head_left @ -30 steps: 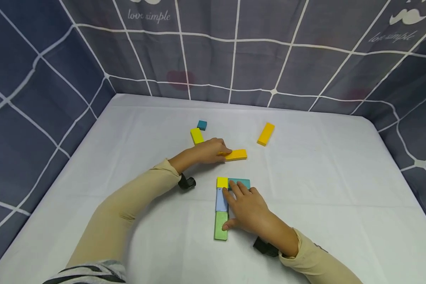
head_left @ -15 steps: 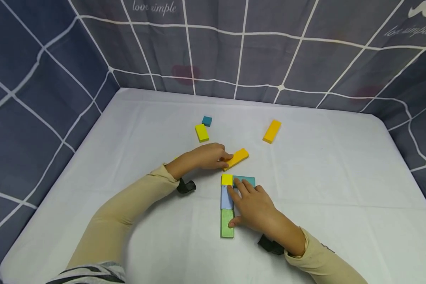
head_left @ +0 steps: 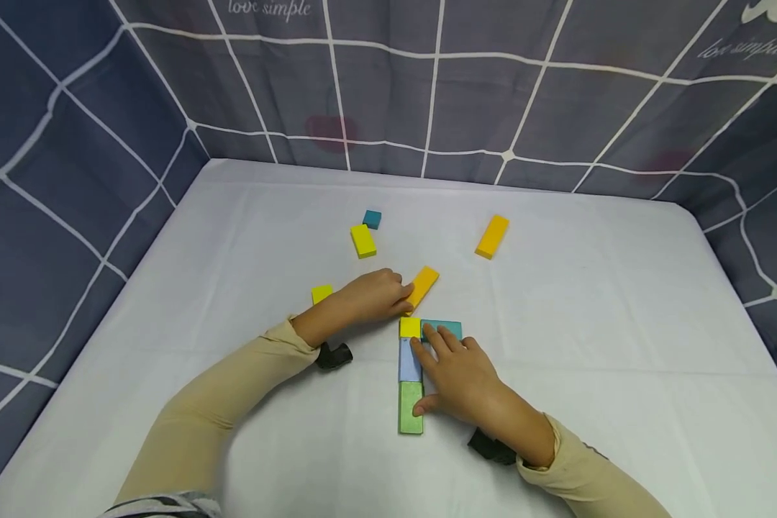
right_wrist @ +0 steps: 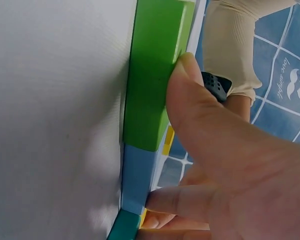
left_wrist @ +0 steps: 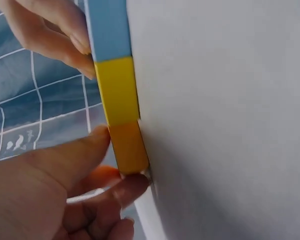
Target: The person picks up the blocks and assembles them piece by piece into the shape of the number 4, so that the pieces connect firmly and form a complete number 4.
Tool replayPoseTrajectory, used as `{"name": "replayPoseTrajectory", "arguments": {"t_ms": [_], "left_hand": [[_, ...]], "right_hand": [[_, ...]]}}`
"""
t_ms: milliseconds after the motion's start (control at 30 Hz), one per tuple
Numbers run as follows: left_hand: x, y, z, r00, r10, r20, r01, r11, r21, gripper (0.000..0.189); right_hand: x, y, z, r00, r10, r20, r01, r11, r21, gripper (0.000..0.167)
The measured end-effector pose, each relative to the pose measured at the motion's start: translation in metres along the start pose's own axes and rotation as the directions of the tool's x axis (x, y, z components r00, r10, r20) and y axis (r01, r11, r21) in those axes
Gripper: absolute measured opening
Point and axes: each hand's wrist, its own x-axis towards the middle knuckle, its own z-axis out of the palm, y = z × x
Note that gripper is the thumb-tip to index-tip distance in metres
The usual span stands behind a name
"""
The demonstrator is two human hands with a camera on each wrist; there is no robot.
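My left hand [head_left: 377, 296] pinches the near end of an orange block [head_left: 425, 283] between thumb and fingers. That block stands slantwise on the table just beyond a small yellow block [head_left: 410, 326]; in the left wrist view the orange end [left_wrist: 129, 149] appears to touch it. Behind the yellow block, toward me, lie a light blue block [head_left: 410, 362] and a green block [head_left: 411, 410] in one line. A teal block [head_left: 450, 328] sits to the yellow one's right. My right hand [head_left: 462, 383] rests with spread fingers on the row, its thumb [right_wrist: 190, 82] against the green block.
Another orange block [head_left: 492, 237] lies far right. Farther back on the left are a yellow block [head_left: 363, 241] and a small teal block [head_left: 372, 219]. My left wrist partly covers another yellow block [head_left: 321, 293]. Grey gridded cloth [head_left: 388, 93] hangs around the white table [head_left: 596, 302].
My left hand has turned the orange block from nearly crosswise to pointing away from me, and drawn its near end to the yellow block. The right hand keeps its place on the row.
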Motion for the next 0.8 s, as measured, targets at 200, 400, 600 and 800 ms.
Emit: {"name": "replayPoseTrajectory", "arguments": {"t_ms": [200, 400, 600, 800], "left_hand": [[-0.001, -0.003, 0.006, 0.993, -0.048, -0.108, 0.039, 0.995, -0.088, 0.026], [-0.002, 0.004, 0.009, 0.979, -0.127, -0.158, 0.1, 0.981, -0.168, 0.04], [-0.002, 0.013, 0.011, 0.96, -0.208, -0.187, 0.198, 0.978, -0.07, 0.039], [0.0, 0.022, 0.012, 0.942, -0.24, -0.236, 0.259, 0.964, 0.053, 0.039]], "right_hand": [[0.001, -0.001, -0.001, 1.0, 0.0, -0.011, 0.0, 1.0, -0.02, 0.093], [0.0, -0.002, 0.0, 1.0, -0.002, -0.012, 0.001, 1.0, -0.017, 0.093], [0.001, -0.002, 0.003, 1.0, -0.002, -0.022, 0.002, 1.0, -0.023, 0.095], [0.003, -0.002, 0.004, 1.0, -0.002, -0.022, 0.002, 1.0, -0.027, 0.095]]}}
